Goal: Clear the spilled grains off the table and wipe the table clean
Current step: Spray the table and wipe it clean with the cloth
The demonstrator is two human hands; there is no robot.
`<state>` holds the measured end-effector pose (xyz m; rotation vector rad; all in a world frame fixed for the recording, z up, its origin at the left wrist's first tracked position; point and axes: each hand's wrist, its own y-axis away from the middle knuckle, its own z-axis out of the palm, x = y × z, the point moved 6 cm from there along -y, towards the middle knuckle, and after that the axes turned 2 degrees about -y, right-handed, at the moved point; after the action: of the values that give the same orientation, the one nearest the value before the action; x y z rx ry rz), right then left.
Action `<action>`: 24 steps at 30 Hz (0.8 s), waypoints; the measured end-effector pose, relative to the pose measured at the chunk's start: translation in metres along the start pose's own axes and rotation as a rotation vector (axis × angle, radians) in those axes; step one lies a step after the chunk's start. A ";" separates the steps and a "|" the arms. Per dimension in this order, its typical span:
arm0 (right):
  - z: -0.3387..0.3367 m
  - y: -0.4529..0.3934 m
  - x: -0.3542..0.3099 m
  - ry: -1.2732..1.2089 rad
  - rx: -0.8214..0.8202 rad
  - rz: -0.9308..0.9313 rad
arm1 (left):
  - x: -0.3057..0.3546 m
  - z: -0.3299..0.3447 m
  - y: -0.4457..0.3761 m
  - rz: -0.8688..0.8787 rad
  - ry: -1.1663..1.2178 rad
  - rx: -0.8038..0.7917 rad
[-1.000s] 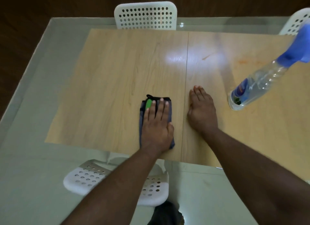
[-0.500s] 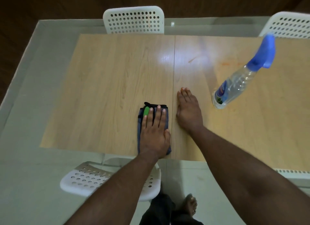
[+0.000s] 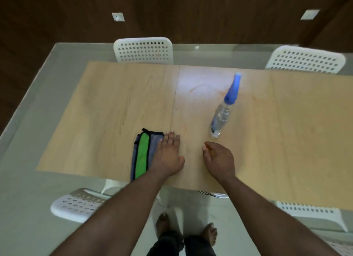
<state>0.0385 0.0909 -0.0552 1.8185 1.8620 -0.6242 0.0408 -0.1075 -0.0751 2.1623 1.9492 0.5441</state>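
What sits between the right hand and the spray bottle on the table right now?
Nothing visible. The right hand is just above the tabletop, loosely curled and holding nothing, and only bare wood separates it from the spray bottle standing beyond it. The cloth lies off to the left, partly under the left hand.

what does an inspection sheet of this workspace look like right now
surface: wooden table top, faint orange smears, no grains seen
job's things: folded cloth near front edge; spray bottle standing upright
clutter: nothing seen
hands: left hand flat, partly on the cloth; right hand loosely curled, holds nothing
cables: nothing seen
surroundings: white perforated chairs around the table, pale floor, dark wooden wall
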 end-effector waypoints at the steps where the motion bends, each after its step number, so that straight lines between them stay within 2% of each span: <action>1: -0.012 -0.003 0.009 -0.027 0.006 0.034 | 0.009 -0.001 -0.003 0.006 0.012 -0.032; 8: -0.072 -0.038 0.034 -0.142 0.056 0.189 | 0.052 -0.015 -0.022 -0.030 0.052 -0.068; 18: -0.091 -0.128 -0.027 -0.365 0.087 -0.038 | 0.055 -0.061 -0.088 -0.062 0.103 -0.014; 24: -0.075 -0.194 -0.040 -0.478 0.019 -0.008 | 0.046 -0.093 -0.161 -0.079 0.164 0.008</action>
<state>-0.1552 0.1006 0.0289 1.5035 1.5439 -0.9822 -0.1399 -0.0520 -0.0431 2.0949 2.1122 0.7219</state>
